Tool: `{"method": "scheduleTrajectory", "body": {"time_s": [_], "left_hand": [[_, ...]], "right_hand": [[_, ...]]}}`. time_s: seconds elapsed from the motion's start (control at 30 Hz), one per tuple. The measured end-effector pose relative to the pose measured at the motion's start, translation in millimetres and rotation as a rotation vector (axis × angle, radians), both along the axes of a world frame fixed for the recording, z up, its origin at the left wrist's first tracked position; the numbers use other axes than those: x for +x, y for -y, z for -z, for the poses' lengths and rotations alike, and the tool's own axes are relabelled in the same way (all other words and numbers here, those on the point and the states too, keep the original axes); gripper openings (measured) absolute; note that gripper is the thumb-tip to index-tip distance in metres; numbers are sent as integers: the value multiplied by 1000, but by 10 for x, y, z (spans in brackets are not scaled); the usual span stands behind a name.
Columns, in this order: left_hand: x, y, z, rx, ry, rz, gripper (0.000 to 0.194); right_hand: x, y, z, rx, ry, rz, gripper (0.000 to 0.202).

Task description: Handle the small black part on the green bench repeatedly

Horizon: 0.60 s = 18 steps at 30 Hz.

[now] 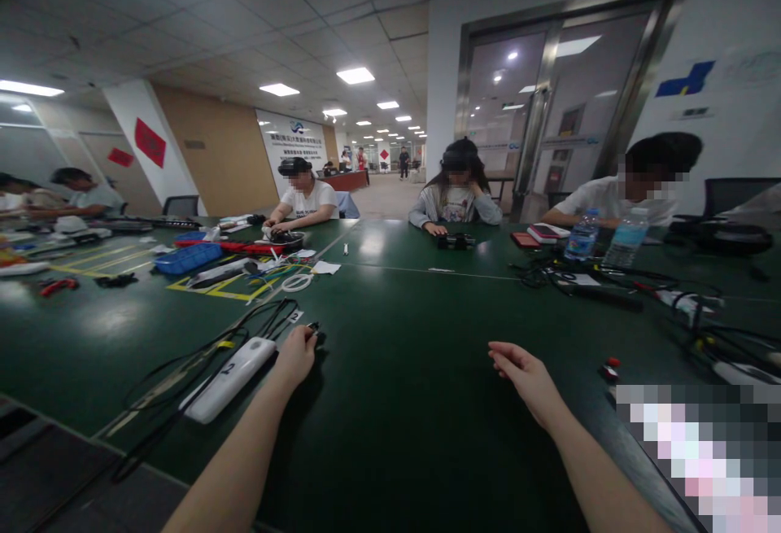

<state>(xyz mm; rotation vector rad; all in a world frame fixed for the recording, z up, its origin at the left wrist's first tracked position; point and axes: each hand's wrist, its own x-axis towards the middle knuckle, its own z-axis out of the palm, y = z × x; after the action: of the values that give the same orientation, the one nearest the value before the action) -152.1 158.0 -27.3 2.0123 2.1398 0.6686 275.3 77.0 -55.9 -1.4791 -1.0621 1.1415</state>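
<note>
My left hand (pixel 296 356) is closed in a pinch at the left of the green table (pixel 403 419). A small dark object (pixel 313 327) pokes out at its fingertips; its kind is too small to make out. Just left of that hand lies a white power strip (pixel 229 378) marked "2", with black cables (pixel 183 362) around it. Over the table on the right is my right hand (pixel 521 372), its fingers loosely stretched toward the left with nothing visible in them.
Farther left are a blue basket (pixel 188 258), tools and a coiled white cable (pixel 297 282). Two water bottles (pixel 626 238) and tangled cables stand or lie at right. A small red-and-black item (pixel 610 368) lies near my right arm. Several people sit around the table.
</note>
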Motion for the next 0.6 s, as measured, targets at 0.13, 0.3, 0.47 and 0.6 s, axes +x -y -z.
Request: {"method": "scheduleTrajectory", "body": {"time_s": [0.13,0.3,0.47,0.6], "left_hand": [[-4,-1,14,-19,-9,35,15],[-21,-7,33,-18,-1,29,14],[-36,-7,8,16,12,-12,13],[-37,4,-15,40,0,-38,13]], "right_hand": [[-8,9,-31,-4,2,7,37],[10,-1,13,-4,11,-10,38],[8,-1,4,-14,5,2,37],[0,9,-28,-11,-13,9,37]]}}
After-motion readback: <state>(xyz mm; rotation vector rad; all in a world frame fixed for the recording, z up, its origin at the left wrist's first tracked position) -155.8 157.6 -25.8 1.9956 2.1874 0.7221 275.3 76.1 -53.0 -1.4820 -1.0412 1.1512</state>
